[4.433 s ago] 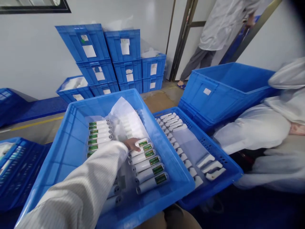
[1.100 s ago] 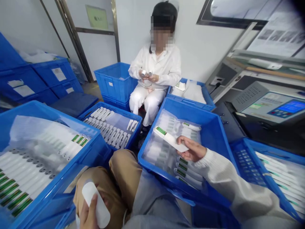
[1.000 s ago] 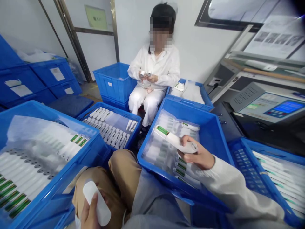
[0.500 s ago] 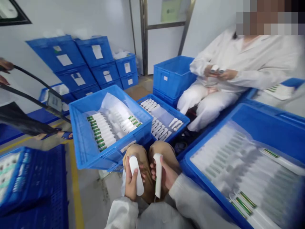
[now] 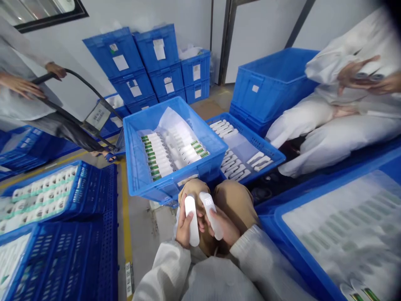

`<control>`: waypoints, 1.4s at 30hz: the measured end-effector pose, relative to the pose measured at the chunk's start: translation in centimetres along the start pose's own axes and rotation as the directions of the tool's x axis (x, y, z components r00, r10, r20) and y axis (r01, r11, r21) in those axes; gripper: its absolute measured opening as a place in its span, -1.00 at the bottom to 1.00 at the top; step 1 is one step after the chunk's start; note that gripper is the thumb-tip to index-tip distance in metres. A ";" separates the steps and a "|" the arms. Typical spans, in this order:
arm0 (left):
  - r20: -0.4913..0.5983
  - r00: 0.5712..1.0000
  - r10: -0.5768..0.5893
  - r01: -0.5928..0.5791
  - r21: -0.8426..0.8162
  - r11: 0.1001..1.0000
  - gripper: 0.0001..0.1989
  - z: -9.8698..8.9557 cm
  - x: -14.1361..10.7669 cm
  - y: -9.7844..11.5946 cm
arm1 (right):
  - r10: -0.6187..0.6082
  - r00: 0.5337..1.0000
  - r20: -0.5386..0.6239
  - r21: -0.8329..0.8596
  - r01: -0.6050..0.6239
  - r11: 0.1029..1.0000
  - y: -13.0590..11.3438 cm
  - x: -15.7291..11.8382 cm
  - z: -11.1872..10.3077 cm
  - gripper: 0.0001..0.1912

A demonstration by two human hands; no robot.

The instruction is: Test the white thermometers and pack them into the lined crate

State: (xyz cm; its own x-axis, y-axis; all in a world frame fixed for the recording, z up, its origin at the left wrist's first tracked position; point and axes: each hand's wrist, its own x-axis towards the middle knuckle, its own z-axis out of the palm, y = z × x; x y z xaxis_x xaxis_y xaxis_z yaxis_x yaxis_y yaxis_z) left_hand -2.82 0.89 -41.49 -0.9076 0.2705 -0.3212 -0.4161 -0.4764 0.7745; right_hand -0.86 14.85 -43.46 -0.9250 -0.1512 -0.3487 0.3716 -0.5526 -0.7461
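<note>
Above my lap, my left hand holds a long white piece with a smooth, rounded face turned up. My right hand grips a second white piece, which shows a patch of small marks near its top end. The two pieces lean close together, apart at their tops. Just beyond my knees, a blue bin holds rows of white pieces with green-and-gold ends. To its right, a shallow blue crate contains more white parts.
At right, a large blue bin holds parts under translucent sheeting. A seated person in white is behind it. Stacked blue bins line the wall. Blue crates stand at left, near a person's hands on a cart handle.
The view has swung left, so the bins appear further right. The piece in my right hand has turned from edge-on to show its marked face. At left, the person with the cart shows more fully.
</note>
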 end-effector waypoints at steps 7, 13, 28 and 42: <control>0.020 1.000 0.002 -0.001 -0.036 0.999 -0.03 -1.1 0.5 -0.7 | -0.011 0.996 0.085 0.042 0.007 0.999 -0.3 -0.4 0.4 -0.59; 0.003 1.000 -0.026 0.026 -0.077 0.997 0.02 -1.0 0.7 -0.4 | 0.038 0.997 0.060 0.060 -0.042 0.997 -0.5 -0.2 -0.1 -0.48; -0.033 0.999 -0.023 0.020 -0.085 0.996 -0.05 -0.6 0.7 0.1 | 0.051 0.998 0.037 0.089 -0.054 0.995 -0.6 0.0 -0.1 -0.50; -0.034 0.998 -0.048 0.051 0.067 0.996 -0.07 -0.2 0.9 -0.4 | 0.002 0.999 -0.035 -0.100 -0.005 0.995 -0.5 0.3 0.3 -0.56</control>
State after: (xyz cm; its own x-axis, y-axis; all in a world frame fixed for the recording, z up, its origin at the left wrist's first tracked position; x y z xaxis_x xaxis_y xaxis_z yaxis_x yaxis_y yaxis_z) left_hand -3.44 1.19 -42.17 -0.8877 0.2647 -0.3766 -0.4568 -0.4046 0.7923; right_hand -1.30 14.80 -43.04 -0.9210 -0.1239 -0.3694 0.3826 -0.4668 -0.7973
